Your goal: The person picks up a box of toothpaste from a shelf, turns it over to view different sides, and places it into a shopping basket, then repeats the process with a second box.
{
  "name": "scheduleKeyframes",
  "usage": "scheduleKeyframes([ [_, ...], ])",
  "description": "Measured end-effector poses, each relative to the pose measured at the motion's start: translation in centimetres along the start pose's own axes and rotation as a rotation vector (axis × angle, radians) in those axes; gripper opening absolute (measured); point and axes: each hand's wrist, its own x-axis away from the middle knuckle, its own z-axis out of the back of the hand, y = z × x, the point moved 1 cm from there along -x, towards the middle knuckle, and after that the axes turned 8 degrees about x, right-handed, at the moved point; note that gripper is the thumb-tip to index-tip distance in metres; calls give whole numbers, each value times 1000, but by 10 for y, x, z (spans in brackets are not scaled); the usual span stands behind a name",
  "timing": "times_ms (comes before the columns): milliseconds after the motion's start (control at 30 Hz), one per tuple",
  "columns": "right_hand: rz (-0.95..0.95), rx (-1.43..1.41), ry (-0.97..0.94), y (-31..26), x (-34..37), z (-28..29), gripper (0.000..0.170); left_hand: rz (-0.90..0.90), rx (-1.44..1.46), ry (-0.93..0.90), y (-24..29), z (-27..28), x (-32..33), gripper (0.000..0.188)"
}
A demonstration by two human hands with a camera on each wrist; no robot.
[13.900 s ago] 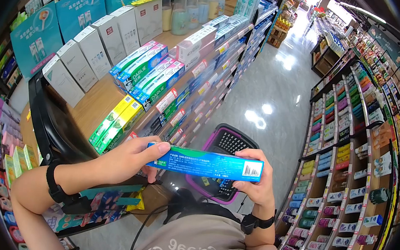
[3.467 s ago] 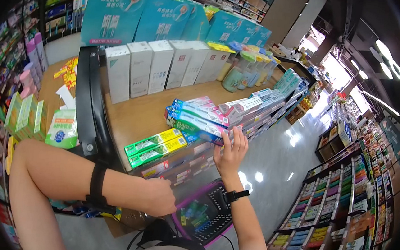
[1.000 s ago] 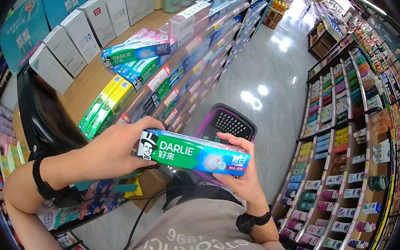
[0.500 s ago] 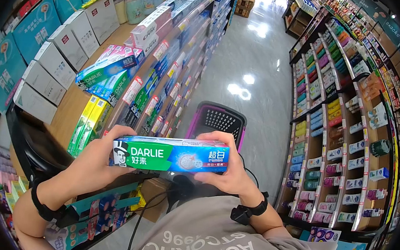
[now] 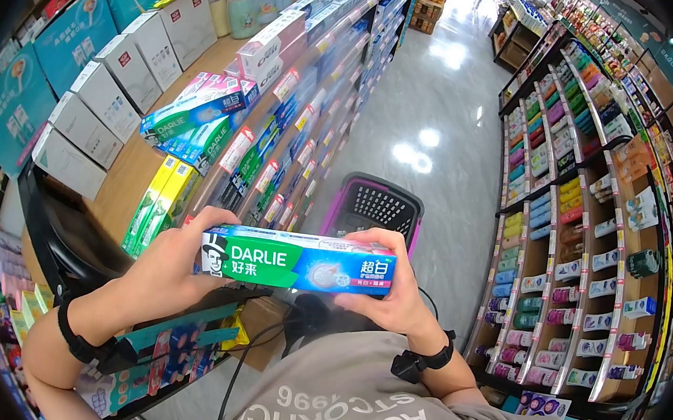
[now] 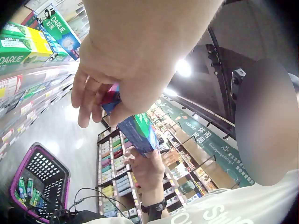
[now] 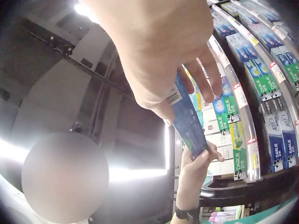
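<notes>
A green and blue DARLIE toothpaste box (image 5: 300,264) is held level in front of the shirt, its printed front facing up toward the head camera. My left hand (image 5: 176,258) grips the end with the hatted figure, thumb below and fingers above. At the barcode end, my right hand (image 5: 387,288) pinches the box between thumb and fingers. From the right wrist view, the back of the toothpaste box (image 7: 189,119) shows small print. On the shelf top, another toothpaste box (image 5: 200,118) lies aslant over a small stack, beside two yellow-green toothpaste boxes (image 5: 160,198).
A purple-rimmed black basket (image 5: 377,201) stands on the floor ahead; several boxes lie inside it in the left wrist view. White cartons (image 5: 91,132) line the shelf top at left. A bottle shelf (image 5: 573,255) runs along the right, across the aisle floor (image 5: 449,108).
Earlier, the box in both hands showed its barcode side. Later the right hand was at the shelf stack. Now both hands hold a box front up, and one box lies aslant on the stack.
</notes>
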Motion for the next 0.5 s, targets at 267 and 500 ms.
scheduleKeyframes([
  [267, -19, -90, 5, 3, 1, -1, 79, -27, -19, -2, -3, 1, -1, 67],
  [500, -22, -74, 2, -1, -1, 0, 79, -60, -80, 33, -7, -1, -1, 67],
])
